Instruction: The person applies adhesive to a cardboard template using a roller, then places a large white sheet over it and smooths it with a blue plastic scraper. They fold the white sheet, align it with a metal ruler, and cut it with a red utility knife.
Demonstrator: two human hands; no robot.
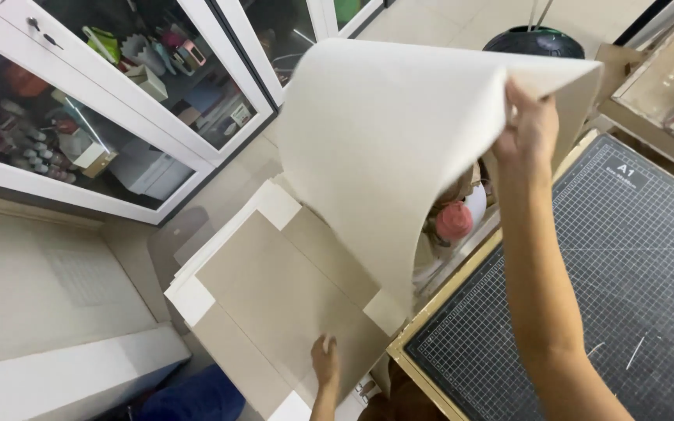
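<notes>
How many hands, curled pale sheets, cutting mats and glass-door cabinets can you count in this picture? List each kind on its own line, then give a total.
Hands: 2, the left hand pressing on the stack of boards, the right hand gripping the sheet
Curled pale sheet: 1
Cutting mat: 1
Glass-door cabinet: 1
Total: 5

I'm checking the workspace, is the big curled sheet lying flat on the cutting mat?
No, the right hand holds the sheet up in the air, curved, left of the cutting mat.
</notes>
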